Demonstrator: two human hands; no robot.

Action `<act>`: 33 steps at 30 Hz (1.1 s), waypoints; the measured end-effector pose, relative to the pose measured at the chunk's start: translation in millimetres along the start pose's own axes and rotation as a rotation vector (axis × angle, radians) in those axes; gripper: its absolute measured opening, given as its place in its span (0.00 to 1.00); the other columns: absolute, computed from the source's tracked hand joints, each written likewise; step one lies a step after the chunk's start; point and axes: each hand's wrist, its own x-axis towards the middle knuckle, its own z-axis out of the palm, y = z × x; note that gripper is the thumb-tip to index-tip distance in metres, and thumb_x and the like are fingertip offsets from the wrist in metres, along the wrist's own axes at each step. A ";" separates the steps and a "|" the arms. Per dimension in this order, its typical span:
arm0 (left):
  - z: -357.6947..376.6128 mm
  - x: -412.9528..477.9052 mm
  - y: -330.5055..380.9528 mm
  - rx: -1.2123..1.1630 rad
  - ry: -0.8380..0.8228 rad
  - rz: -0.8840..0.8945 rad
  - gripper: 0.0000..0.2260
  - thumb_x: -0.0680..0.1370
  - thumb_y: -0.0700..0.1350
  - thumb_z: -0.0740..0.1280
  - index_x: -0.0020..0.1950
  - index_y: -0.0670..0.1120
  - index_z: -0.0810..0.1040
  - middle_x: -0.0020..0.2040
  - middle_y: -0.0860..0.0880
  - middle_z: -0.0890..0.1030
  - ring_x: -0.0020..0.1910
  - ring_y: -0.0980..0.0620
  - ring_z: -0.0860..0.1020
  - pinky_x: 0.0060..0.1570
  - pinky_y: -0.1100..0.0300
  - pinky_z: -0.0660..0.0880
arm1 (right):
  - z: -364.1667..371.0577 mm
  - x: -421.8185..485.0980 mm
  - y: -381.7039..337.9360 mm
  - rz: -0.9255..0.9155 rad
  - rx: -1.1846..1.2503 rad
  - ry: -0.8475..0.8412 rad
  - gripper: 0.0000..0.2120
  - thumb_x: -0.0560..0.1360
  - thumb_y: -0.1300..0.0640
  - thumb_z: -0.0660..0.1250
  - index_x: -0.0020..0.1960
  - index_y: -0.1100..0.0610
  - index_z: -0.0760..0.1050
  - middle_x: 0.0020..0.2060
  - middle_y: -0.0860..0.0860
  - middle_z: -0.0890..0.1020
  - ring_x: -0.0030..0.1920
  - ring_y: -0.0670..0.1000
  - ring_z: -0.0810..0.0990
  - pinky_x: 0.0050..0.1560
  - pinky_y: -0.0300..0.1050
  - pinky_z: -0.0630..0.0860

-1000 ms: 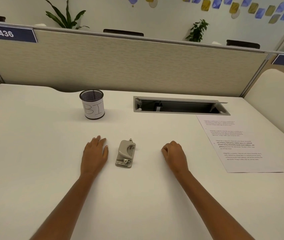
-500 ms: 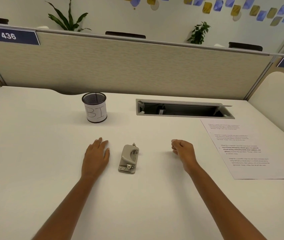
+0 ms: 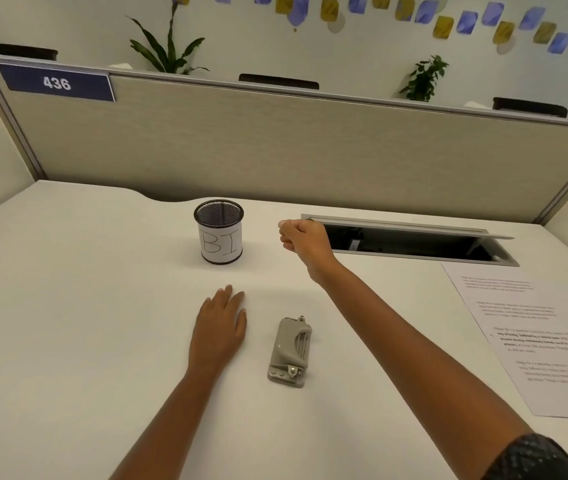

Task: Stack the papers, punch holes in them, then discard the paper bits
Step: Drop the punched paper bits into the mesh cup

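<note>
Right hand point(image 3: 305, 239) up near the mesh cup point(image 3: 219, 231), left hand point(image 3: 221, 329) flat on desk point(image 3: 68, 306).
Right fingers curled shut (can't tell if anything's inside). Left palm down, fingers released. Hole punch point(image 3: 289, 351) just right of left hand; printed paper point(image 3: 532, 337) at far right.

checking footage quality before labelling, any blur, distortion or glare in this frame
Head view: wide-angle bending curves the partition and desk edges; the printed paper text is too soft to read; the right hand is slightly motion-blurred; lighting is even, with soft shadows and no glare.
</note>
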 end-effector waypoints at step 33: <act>2.6 7.5 -2.9 -0.001 0.032 0.003 0.17 0.78 0.40 0.57 0.66 0.40 0.70 0.71 0.39 0.69 0.69 0.44 0.68 0.70 0.51 0.62 | -17.4 11.7 26.5 0.048 -0.029 0.084 0.11 0.75 0.59 0.64 0.52 0.66 0.78 0.36 0.51 0.78 0.36 0.45 0.76 0.38 0.34 0.73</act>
